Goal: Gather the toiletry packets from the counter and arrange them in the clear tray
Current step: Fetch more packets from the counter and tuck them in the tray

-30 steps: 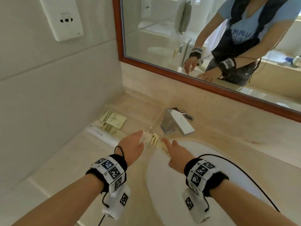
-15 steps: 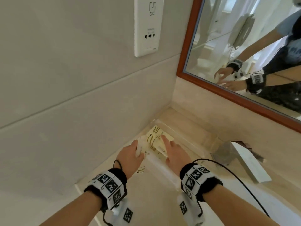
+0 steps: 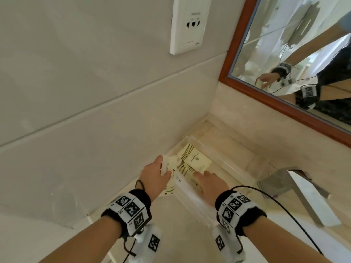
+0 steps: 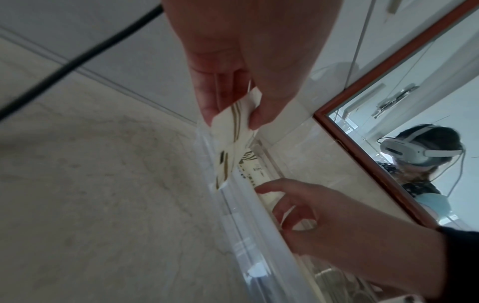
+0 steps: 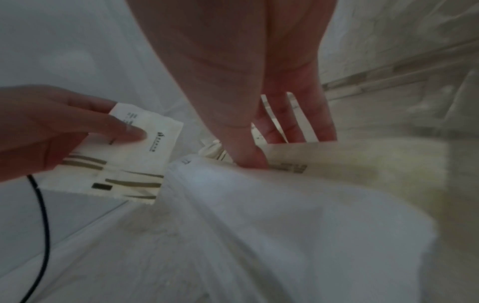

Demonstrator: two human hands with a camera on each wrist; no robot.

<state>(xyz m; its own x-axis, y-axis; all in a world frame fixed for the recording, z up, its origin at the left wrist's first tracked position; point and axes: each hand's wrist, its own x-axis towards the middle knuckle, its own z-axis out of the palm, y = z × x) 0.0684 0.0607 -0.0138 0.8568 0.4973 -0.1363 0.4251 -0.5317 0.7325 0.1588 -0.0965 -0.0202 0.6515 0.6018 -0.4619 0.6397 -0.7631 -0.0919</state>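
Observation:
The clear tray [image 3: 191,200] sits in the counter corner with several cream, gold-striped toiletry packets [image 3: 195,158] lying in it. My left hand [image 3: 163,168] hovers at the tray's left end and pinches a cream striped packet [image 4: 234,121] between thumb and fingers. A second packet seems to overlap it [image 5: 122,180]. My right hand [image 3: 203,175] reaches inside the tray. Its straight fingers [image 5: 295,123] and thumb rest on the packets there [image 5: 337,164]. The tray wall [image 4: 246,225] runs between both hands.
A chrome faucet [image 3: 296,186] stands right of the tray, by the white basin. The tiled wall with a white socket plate [image 3: 190,25] rises close on the left. A wood-framed mirror [image 3: 237,54] is behind. A black cable [image 3: 275,202] trails from my right wrist.
Both hands moved from the basin's edge left to the corner tray. My right hand has dropped into the tray onto the packets, and my left still holds its packet.

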